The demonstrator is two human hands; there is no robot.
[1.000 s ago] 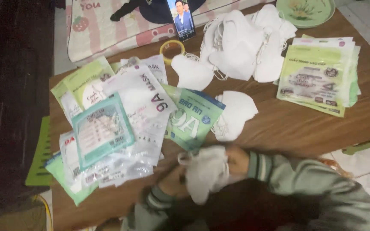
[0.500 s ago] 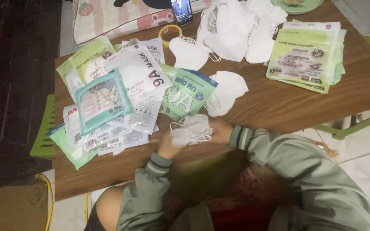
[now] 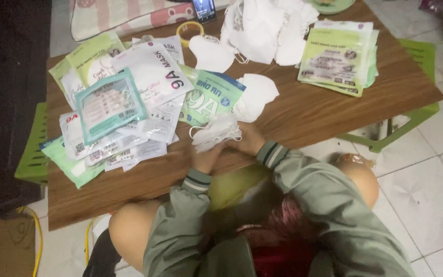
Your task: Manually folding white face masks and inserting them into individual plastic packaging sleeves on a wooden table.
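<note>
Both hands meet at the near edge of the wooden table (image 3: 334, 102), working one bunch of white face masks (image 3: 217, 132). Left hand (image 3: 206, 158) grips the bunch from below, fingers closed on it; right hand (image 3: 249, 139) is closed on its right side, touching it. Bunch sits just above the table edge, ear loops hanging off its left side. Just beyond it lies a green mask packet (image 3: 210, 98) with a single white mask (image 3: 256, 95) touching its right edge. Left of the hands, a messy spread of clear and teal mask packets (image 3: 114, 107), overlapping. Far side: a heap of loose white masks (image 3: 265, 28), another single mask (image 3: 210, 53) beside it, a yellow tape roll (image 3: 189, 32), a phone (image 3: 204, 9) at the far edge. Stack of light green packets (image 3: 339, 57) on the right, well apart from the hands. Green stool (image 3: 419, 54) under the table's right end, tiled floor (image 3: 426, 184) below.
</note>
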